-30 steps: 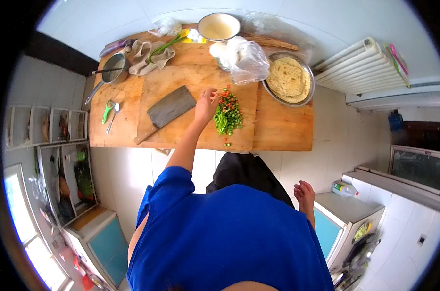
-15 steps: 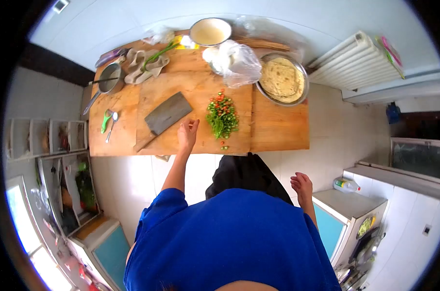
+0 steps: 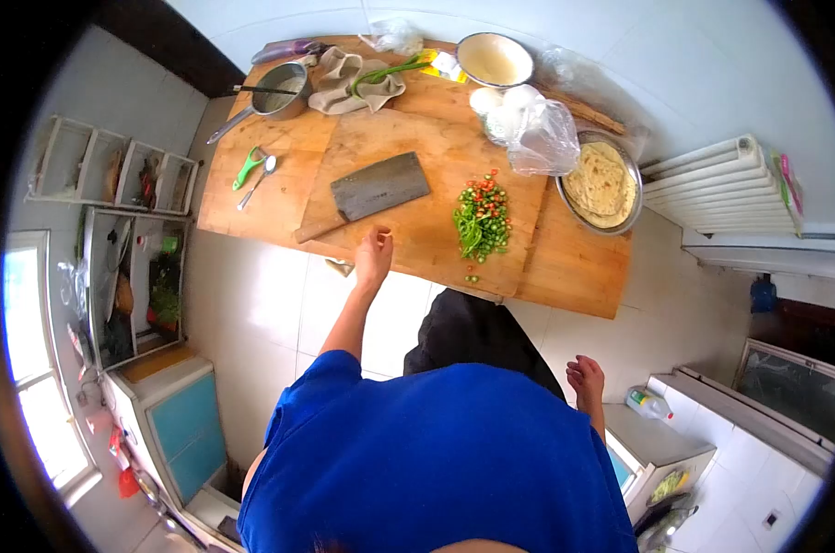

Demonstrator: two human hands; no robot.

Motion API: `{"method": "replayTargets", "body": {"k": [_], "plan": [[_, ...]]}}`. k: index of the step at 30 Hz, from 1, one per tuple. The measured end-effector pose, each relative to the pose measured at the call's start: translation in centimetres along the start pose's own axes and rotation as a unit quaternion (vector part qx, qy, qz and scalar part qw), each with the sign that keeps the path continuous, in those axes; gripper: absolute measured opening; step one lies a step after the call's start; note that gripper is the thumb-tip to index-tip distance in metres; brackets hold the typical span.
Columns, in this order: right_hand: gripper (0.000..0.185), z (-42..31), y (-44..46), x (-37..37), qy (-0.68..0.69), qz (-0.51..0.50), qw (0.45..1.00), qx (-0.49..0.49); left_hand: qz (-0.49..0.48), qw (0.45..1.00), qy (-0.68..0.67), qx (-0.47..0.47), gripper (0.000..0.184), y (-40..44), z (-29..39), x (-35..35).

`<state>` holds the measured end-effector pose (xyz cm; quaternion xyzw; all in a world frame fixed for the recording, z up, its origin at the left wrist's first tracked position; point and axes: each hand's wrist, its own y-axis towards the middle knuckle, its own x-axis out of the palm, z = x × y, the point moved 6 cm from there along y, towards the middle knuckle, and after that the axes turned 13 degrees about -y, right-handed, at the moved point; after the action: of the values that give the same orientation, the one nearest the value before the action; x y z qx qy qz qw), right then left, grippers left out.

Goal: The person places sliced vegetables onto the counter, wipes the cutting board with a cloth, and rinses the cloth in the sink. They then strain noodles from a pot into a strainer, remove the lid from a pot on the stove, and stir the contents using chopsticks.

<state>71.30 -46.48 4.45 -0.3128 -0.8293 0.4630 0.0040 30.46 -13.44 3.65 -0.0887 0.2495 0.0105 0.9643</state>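
My left hand (image 3: pixel 374 260) hovers at the front edge of the wooden table, holding nothing, its fingers loosely bent and a little apart. Just beyond it lies a cleaver (image 3: pixel 380 187), blade flat on the board and handle pointing to the front left. To the right of that hand sits a pile of chopped red and green chillies (image 3: pixel 482 218), with a few bits strayed toward the edge. Low at my right side hangs my right hand (image 3: pixel 586 380), empty, with relaxed, partly curled fingers. It is away from the table and touches nothing.
On the table (image 3: pixel 574 276) are a saucepan (image 3: pixel 282 100), green peeler (image 3: pixel 248 168), spoon (image 3: pixel 256 182), cloth (image 3: pixel 342 85), enamel bowl (image 3: pixel 494 61), plastic bag (image 3: pixel 543 138) and basin of flatbreads (image 3: pixel 601 184). A radiator (image 3: pixel 712 180) stands right; a bottle (image 3: pixel 648 403) lies on a low cabinet.
My view has turned left, so the table appears shifted right and tilted. My left hand stays by the table edge below the cleaver; the fingers of my right hand are curled more.
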Motion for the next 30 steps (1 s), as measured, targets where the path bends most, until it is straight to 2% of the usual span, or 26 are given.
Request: {"method": "replayTargets", "body": {"k": [5,7,8,10,11,12,13,15,16,17,19,20,22,24,27,29,30], "plan": [[0.026,-1.7,-0.1,1.2,-0.045,0.011,0.999,0.002,-0.015,0.999,-0.039,0.013,0.017,0.3,-1.2,0.4],[0.022,-2.7,0.2,1.9,-0.166,0.016,0.985,-0.045,-0.024,0.999,-0.045,0.017,0.016,0.1,0.4,0.6],[0.018,-3.8,-0.2,2.9,-0.201,0.004,0.973,-0.113,-0.035,0.998,-0.039,0.028,0.016,-0.2,1.9,1.0],[0.015,-6.9,-1.2,5.9,-0.353,0.008,0.892,-0.284,-0.075,0.993,-0.020,0.085,0.015,-0.9,4.8,3.0],[0.015,-9.8,-2.8,8.1,-0.448,0.024,0.821,-0.353,-0.100,0.990,-0.023,0.098,0.014,-1.8,7.2,4.3],[0.017,-12.5,-4.9,10.8,-0.455,-0.014,0.817,-0.354,-0.131,0.981,-0.066,0.130,0.015,-2.4,8.4,6.3],[0.017,-14.1,-5.8,13.3,-0.495,-0.024,0.771,-0.400,-0.169,0.973,-0.094,0.129,0.017,-3.4,10.0,8.1],[0.019,-15.7,-7.8,17.6,-0.522,-0.039,0.687,-0.504,-0.230,0.944,-0.107,0.213,0.020,-6.1,15.5,10.4],[0.021,-15.6,-7.9,19.8,-0.602,-0.073,0.630,-0.485,-0.259,0.923,-0.114,0.262,0.020,-7.3,17.9,11.4],[0.021,-15.5,-8.1,20.8,-0.602,-0.068,0.633,-0.481,-0.279,0.911,-0.113,0.283,0.019,-8.3,19.3,12.6],[0.020,-15.8,-8.8,22.4,-0.469,-0.109,0.705,-0.521,-0.294,0.900,-0.104,0.306,0.018,-9.9,22.4,12.7],[0.020,-15.4,-8.9,22.7,-0.466,-0.115,0.705,-0.523,-0.308,0.895,-0.100,0.308,0.018,-10.3,23.2,12.8],[0.023,-15.3,-9.4,22.8,-0.477,-0.088,0.670,-0.562,-0.310,0.896,-0.090,0.304,0.018,-10.3,23.3,12.9],[0.023,-15.3,-9.1,22.6,-0.480,-0.111,0.672,-0.553,-0.297,0.885,-0.063,0.352,0.018,-10.5,23.2,12.5],[0.020,-15.4,-8.7,22.0,-0.468,-0.096,0.680,-0.556,-0.287,0.892,-0.042,0.348,0.019,-9.9,21.8,12.0],[0.015,-16.1,-10.0,21.7,-0.584,-0.068,0.552,-0.592,-0.259,0.891,-0.029,0.372,0.021,-8.8,20.6,11.0],[0.012,-17.3,-10.5,21.1,-0.532,-0.036,0.584,-0.612,-0.230,0.888,-0.018,0.399,0.023,-8.0,19.5,10.3]]}}
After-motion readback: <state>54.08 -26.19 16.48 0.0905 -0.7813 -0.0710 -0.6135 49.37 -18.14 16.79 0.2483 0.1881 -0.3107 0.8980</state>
